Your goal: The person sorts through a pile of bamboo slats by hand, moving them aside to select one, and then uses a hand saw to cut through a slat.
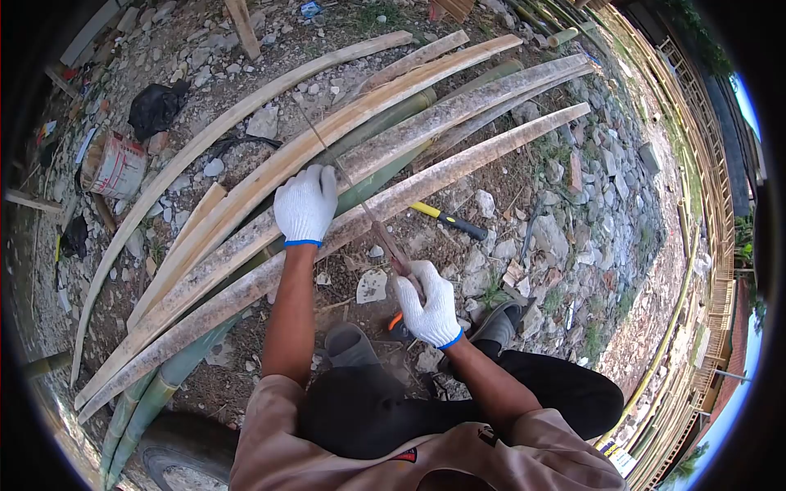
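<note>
Currently my right hand (426, 304) grips the saw (388, 244) crossing the planks (458, 167); left hand (306, 204) rests on them, finger curl unclear. Best: knuckles clear of blade (365, 209), strokes long.

The single view looks from the person's own head, steeply down and a little forward. The shirt (270, 425) lies closest, along the bottom edge, with the trousers (352, 409) just beyond. The left hand (307, 204) and right hand (427, 307) come farther off, near the middle, above the rubble-strewn ground (221, 49). The lens is very wide, with a dark rounded border, and past the ground's right edge it takes in a strip of sky (737, 401).
</note>
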Motion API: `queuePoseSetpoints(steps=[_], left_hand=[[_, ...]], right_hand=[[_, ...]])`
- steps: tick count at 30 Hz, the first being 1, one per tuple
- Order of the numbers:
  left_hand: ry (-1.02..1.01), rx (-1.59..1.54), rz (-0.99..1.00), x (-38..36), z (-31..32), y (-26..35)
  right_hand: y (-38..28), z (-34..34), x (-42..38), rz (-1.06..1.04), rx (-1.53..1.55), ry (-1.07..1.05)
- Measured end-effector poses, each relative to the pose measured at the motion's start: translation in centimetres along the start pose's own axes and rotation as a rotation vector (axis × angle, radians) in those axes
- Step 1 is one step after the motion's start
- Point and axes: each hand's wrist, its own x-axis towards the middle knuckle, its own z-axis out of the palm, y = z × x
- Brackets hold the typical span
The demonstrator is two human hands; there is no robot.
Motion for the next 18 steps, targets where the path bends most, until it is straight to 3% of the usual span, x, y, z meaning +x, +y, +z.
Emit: queuePoseSetpoints(steps=[2, 7, 18], left_hand=[[-0.003, 0.043, -0.005, -0.1, 0.1, -0.1], [0.045, 0.028, 0.023, 0.0, 0.4, 0.0], [0.027, 0.059, -0.033, 0.2, 0.1, 0.7]], right_hand=[[0.2, 0.0, -0.2, -0.063, -0.011, -0.015], [1.5, 0.0, -1.1, 0.114, 0.030, -0.060], [1.2, 0.8, -0.7, 0.086, 0.087, 0.013]])
